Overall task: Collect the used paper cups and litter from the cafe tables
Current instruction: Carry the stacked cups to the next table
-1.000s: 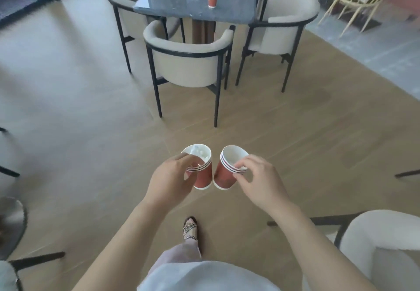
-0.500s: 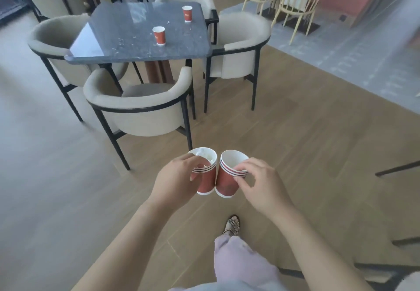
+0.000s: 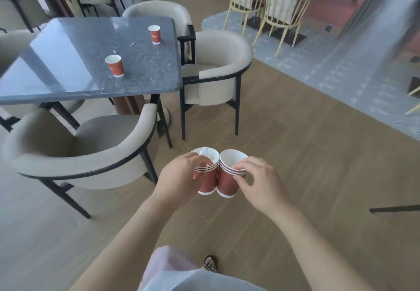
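Observation:
My left hand (image 3: 179,177) grips a stack of red paper cups (image 3: 208,182) with crumpled white paper inside the top one. My right hand (image 3: 261,182) pinches the rim of a second stack of red cups (image 3: 227,184), whose top cup looks empty. The two stacks touch side by side in front of me above the floor. On the dark stone table (image 3: 68,72) ahead to the left stand two more red paper cups, one near (image 3: 114,65) and one far (image 3: 154,34), with small white scraps (image 3: 131,44) between them.
Beige tub chairs with black frames ring the table: one (image 3: 75,152) on the near side, one (image 3: 218,68) at its right. Pale wooden chairs (image 3: 281,11) stand on a grey floor area at the back right. Wooden flooring lies between me and the table.
The table and chairs have come closer and shifted left and down in view as I walk towards them. Both hands keep the same hold on the cup stacks.

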The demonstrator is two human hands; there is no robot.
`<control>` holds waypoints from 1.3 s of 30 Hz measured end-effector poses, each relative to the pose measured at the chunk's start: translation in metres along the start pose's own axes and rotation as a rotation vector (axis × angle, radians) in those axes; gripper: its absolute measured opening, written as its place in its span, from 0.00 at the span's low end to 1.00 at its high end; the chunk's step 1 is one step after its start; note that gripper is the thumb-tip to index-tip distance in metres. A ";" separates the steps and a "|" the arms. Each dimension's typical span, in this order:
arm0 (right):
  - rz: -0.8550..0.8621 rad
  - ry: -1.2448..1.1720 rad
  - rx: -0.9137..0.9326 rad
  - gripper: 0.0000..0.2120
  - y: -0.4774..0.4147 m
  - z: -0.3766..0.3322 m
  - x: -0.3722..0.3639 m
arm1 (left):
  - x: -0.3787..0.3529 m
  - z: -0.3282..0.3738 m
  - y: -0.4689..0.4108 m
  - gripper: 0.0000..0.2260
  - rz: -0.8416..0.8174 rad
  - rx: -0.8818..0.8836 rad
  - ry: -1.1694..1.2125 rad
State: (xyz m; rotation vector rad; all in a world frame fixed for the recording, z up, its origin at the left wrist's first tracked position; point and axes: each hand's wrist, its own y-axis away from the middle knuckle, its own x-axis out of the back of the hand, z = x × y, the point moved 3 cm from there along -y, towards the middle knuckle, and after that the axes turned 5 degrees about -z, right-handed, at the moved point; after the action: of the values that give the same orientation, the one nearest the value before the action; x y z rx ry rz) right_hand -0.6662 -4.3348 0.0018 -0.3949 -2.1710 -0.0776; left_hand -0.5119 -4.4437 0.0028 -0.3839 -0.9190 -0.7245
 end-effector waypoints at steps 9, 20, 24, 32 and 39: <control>0.018 0.021 -0.084 0.07 -0.119 0.097 0.036 | -0.032 0.017 -0.167 0.14 -0.084 -0.047 0.044; 0.098 0.069 -0.178 0.07 -0.305 0.204 0.105 | -0.047 0.042 -0.416 0.15 -0.166 -0.145 0.017; 0.075 0.047 -0.159 0.06 -0.364 0.221 0.110 | -0.037 0.032 -0.468 0.14 -0.165 -0.118 0.033; -0.173 0.010 0.139 0.06 -0.541 0.200 0.059 | 0.014 -0.059 -0.535 0.14 0.056 0.234 0.042; -0.364 -0.039 0.391 0.05 -0.666 0.169 0.007 | 0.056 -0.128 -0.566 0.13 0.237 0.498 0.038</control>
State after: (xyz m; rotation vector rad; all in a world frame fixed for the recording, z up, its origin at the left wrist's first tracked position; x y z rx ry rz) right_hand -1.0073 -4.9302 -0.0339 0.2240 -2.2090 0.1532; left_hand -0.8167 -4.9401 -0.0226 -0.0343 -0.9631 -0.2686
